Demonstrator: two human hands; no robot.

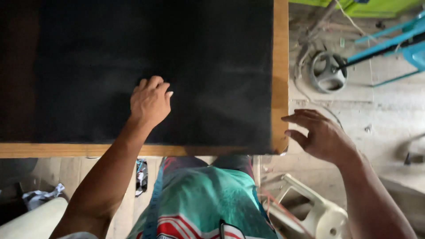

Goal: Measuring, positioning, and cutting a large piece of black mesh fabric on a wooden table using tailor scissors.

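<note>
Patterned teal clothing [195, 199] fills the near foreground. Left hand [149, 102] rests knuckles-up, fingers curled, on black cloth [155, 48] that covers the wooden table [280, 66]. Right hand [321, 135] hovers open and empty, fingers spread, just beside the table's right corner. Step judged: flattening the cloth; next, gripping its edge. No containers are visible.

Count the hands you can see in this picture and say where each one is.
2. The left hand rests on the black mat; the right hand hovers open beside the wooden table edge.
</note>
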